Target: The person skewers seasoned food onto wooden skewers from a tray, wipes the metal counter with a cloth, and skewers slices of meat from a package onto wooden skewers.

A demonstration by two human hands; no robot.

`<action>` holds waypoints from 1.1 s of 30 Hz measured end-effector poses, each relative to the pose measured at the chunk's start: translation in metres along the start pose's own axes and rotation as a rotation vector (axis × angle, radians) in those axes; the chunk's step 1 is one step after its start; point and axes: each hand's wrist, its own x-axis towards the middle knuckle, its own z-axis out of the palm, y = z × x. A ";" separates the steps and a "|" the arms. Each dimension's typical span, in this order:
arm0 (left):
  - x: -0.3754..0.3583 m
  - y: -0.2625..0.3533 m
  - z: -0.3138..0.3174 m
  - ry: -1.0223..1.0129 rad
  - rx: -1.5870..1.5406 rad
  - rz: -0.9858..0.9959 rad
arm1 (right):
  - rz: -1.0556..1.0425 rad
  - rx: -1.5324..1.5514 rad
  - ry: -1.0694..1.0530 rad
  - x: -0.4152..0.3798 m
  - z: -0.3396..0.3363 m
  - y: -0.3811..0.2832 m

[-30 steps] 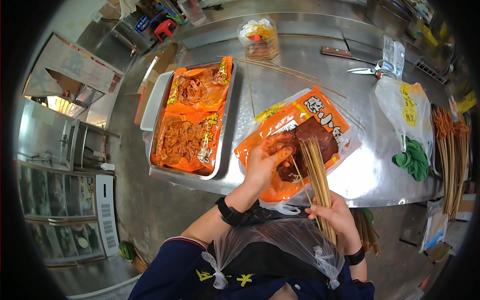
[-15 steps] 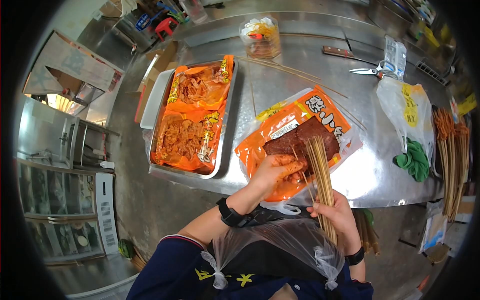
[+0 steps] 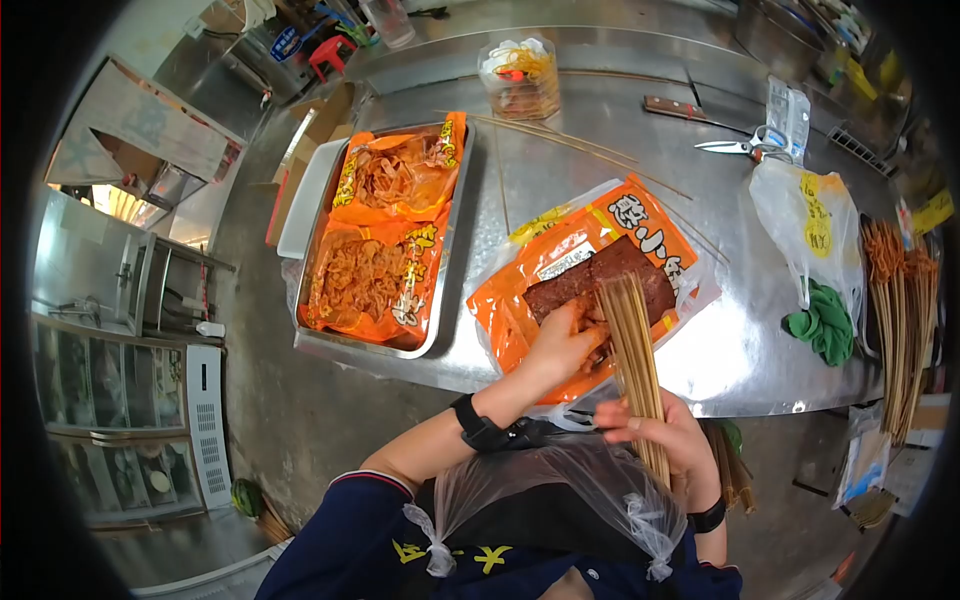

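Observation:
A bundle of thin wooden skewers (image 3: 632, 350) lies across my right hand (image 3: 665, 430), whose fingers wrap round its lower part. My left hand (image 3: 568, 348), its fingertips stained orange, is bent in at the upper left side of the bundle; what it pinches, if anything, is hidden. Beyond the fingers, dark reddish-brown slabs (image 3: 570, 285) rest on an orange printed bag (image 3: 500, 310) on the steel table. The skewer tips overlap the right slab in view.
At the left, a metal tray (image 3: 452, 240) holds orange packets of shredded food. Loose skewers (image 3: 590, 148), a clear tub (image 3: 522, 90), a knife (image 3: 675, 106) and scissors (image 3: 745, 147) lie farther back. At right are a plastic bag (image 3: 800, 215), green cloth (image 3: 825, 322) and loaded skewers (image 3: 905, 330).
The left hand has moved slightly left and down, with its fingers now curled beside the bundle. A separate skewer between the hands no longer shows. The right fingers have shifted and loosened somewhat.

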 end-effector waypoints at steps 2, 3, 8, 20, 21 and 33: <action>0.002 0.001 -0.005 0.082 0.130 0.086 | -0.074 0.007 0.023 0.000 -0.006 0.001; 0.001 0.007 -0.016 0.164 0.341 0.236 | -0.147 0.018 0.046 -0.001 -0.010 0.002; 0.001 0.030 -0.036 0.187 1.080 0.322 | -0.149 0.011 0.065 -0.003 -0.013 0.004; 0.014 0.020 -0.038 0.014 1.263 0.440 | -0.161 -0.048 0.081 -0.002 -0.006 0.004; 0.015 0.018 -0.038 0.012 1.263 0.442 | -0.163 -0.047 0.078 -0.002 -0.008 0.005; 0.017 0.018 -0.009 0.220 1.241 0.480 | -0.151 -0.062 0.091 -0.001 -0.010 0.006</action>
